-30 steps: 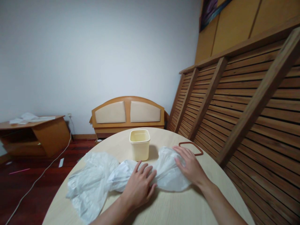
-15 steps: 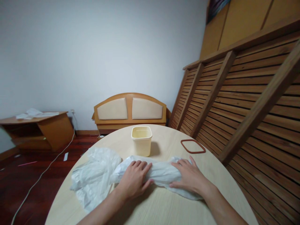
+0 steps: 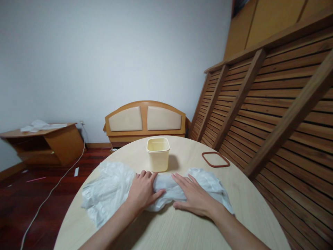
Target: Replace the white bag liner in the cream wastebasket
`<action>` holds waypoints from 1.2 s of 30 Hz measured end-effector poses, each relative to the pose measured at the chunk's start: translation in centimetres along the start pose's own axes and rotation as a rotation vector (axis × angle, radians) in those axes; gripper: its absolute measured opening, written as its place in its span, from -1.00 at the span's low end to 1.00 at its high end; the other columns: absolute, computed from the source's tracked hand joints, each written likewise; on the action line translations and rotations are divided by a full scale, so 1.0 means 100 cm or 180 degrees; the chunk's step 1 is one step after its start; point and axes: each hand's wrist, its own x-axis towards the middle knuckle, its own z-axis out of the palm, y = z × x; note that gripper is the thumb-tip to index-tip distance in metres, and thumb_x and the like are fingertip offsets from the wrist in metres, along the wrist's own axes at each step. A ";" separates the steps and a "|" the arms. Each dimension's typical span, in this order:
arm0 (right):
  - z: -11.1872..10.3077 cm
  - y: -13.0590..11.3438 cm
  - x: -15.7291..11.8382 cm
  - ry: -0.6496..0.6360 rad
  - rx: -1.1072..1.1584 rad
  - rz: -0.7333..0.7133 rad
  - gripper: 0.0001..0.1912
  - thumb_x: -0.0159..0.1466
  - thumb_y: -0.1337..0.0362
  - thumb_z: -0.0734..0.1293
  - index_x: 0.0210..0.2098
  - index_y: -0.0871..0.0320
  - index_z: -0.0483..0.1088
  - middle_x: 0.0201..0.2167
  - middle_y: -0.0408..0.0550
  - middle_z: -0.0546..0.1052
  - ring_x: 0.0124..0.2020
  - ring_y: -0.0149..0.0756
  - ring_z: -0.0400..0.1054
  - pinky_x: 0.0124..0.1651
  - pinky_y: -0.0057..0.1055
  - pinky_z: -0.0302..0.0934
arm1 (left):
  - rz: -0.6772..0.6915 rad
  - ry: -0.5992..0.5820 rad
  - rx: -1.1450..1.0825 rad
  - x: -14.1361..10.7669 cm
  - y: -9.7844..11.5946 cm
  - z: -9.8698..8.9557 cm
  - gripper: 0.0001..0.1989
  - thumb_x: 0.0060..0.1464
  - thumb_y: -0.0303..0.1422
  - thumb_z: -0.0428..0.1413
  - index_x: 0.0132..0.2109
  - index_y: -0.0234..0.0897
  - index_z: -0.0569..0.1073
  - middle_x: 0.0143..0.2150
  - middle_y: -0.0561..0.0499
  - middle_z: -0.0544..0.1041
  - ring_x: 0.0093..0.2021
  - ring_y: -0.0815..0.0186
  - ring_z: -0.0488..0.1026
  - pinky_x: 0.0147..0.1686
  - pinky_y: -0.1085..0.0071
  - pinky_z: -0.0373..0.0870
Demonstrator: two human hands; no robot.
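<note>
Fingers (image 3: 182, 183) on white plastic (image 3: 168, 186), round table (image 3: 182, 232), headboard (image 3: 144, 118), slatted panel (image 3: 270, 108)

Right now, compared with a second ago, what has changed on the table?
The right grip has moved leftward and nearer the person, the left grip leftward; the white plastic reaches farther right. The yellow container and red-brown frame stayed put.

The near tabletop (image 3: 187, 234) and both forearms (image 3: 122, 218) run out of view; the fingers (image 3: 183, 182) cover part of the white plastic (image 3: 166, 182); the yellow container's (image 3: 158, 161) inner bottom is hidden.
</note>
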 end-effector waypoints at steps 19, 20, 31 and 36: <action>0.013 -0.020 0.014 0.0334 0.0124 -0.0159 -0.01 0.19 -0.17 0.40 0.45 0.03 0.01 0.41 0.08 0.23 0.37 0.05 0.14 0.43 0.09 -0.18 | 0.0272 -0.0368 -0.0228 -0.004 -0.004 -0.007 -0.42 0.12 -0.15 0.19 0.24 -0.23 0.33 0.11 -0.19 0.52 0.10 -0.03 0.45 0.05 0.08 0.43; 0.013 -0.020 0.015 0.0387 0.0132 -0.0186 -0.02 0.16 -0.15 0.42 0.44 0.01 0.03 0.38 0.06 0.28 0.33 0.05 0.18 0.42 0.08 -0.14 | 0.0180 -0.0269 -0.0183 -0.004 0.002 -0.006 -0.53 0.16 -0.18 0.16 0.18 -0.23 0.37 0.05 -0.19 0.53 0.07 -0.02 0.45 0.01 0.09 0.44; 0.019 -0.022 0.014 0.0281 0.0411 0.0029 0.08 0.05 -0.16 0.49 0.42 0.10 0.06 0.38 0.14 0.26 0.37 0.06 0.14 0.46 0.13 -0.29 | 0.0282 -0.1210 -0.1065 -0.012 -0.037 -0.012 0.29 -0.17 -0.02 0.36 0.49 -0.38 -0.19 0.52 -0.43 -0.13 0.50 -0.18 -0.09 0.37 -0.09 0.08; 0.025 -0.021 0.017 0.0309 0.0615 -0.0030 0.20 0.04 -0.09 0.50 0.48 0.09 -0.14 0.43 0.17 0.16 0.41 0.06 0.07 0.47 0.16 -0.35 | 0.0285 -0.0959 -0.1931 -0.007 -0.040 0.006 0.21 -0.07 -0.20 0.34 0.50 -0.32 -0.26 0.51 -0.37 -0.02 0.46 -0.05 0.07 0.39 -0.01 0.08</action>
